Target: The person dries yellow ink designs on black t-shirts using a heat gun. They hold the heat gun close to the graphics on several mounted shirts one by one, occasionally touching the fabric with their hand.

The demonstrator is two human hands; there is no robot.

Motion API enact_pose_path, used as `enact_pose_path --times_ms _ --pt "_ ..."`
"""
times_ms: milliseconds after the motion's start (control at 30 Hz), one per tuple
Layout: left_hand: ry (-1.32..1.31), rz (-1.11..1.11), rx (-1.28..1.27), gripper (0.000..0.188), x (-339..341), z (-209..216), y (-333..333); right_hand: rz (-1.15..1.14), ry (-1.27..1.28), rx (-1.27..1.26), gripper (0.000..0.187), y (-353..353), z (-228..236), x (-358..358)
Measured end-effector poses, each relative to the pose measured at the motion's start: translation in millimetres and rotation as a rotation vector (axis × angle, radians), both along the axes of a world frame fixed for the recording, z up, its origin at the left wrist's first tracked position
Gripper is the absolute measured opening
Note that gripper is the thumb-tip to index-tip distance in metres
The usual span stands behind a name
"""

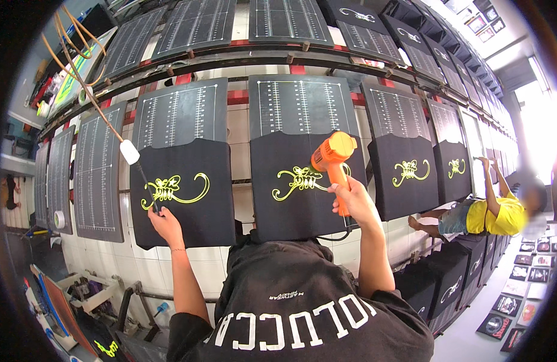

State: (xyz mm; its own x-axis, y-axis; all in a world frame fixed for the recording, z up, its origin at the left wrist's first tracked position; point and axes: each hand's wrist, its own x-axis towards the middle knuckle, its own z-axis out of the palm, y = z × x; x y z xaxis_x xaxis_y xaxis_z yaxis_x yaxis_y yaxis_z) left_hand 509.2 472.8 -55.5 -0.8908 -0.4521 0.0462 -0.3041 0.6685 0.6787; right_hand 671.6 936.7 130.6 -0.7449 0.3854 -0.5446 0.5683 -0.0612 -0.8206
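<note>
1. Over the central black shirt (278,220), the right hand's grip (352,200) wraps an orange heat gun (335,161), nozzle by the yellow print (303,178).
2. At the left black shirt (200,223), the left hand's grip (164,225) pinches a black cord (147,180) below a white connector (129,152).

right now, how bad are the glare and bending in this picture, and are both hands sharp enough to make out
Head view: glare blows out the bright opening at right; head view: fisheye bows the long dark rail, black rim around; head view: left hand and right hand both make out fine, though a co-worker's head is blurred.
</note>
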Motion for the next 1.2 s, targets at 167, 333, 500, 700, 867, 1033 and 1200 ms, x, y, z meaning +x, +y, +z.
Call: enact_pose_path --times_ms 167,333,500,700,867,1033,1200 --pt "0.153 -0.034 -0.104 0.043 23.3 -15.5 -3.2 0.031 0.023 -0.04 0.029 11.4 -4.9 11.5" --pt "-0.003 -0.066 0.07 0.039 80.5 -1.6 58.4 0.093 -0.003 -0.049 0.028 15.6 1.1 18.5" --pt "-0.051 -0.166 0.018 0.043 110.1 -15.6 98.4 0.087 -0.025 -0.056 0.026 30.8 3.7 29.8" --pt "-0.024 -0.031 -0.222 0.036 102.7 -17.7 120.3 0.178 -0.002 -0.052 0.03 33.4 -0.1 33.3" --pt "-0.055 0.071 -0.292 0.032 98.0 -19.5 128.0 0.298 -0.045 -0.113 0.034 35.0 7.1 41.4" --pt "0.003 0.067 -0.339 0.03 99.8 -25.4 129.5 0.299 -0.056 -0.088 0.036 44.2 9.4 53.6" --pt "0.026 0.023 -0.381 0.031 99.7 -28.2 128.0 0.313 -0.076 -0.083 0.037 60.5 9.7 66.9"
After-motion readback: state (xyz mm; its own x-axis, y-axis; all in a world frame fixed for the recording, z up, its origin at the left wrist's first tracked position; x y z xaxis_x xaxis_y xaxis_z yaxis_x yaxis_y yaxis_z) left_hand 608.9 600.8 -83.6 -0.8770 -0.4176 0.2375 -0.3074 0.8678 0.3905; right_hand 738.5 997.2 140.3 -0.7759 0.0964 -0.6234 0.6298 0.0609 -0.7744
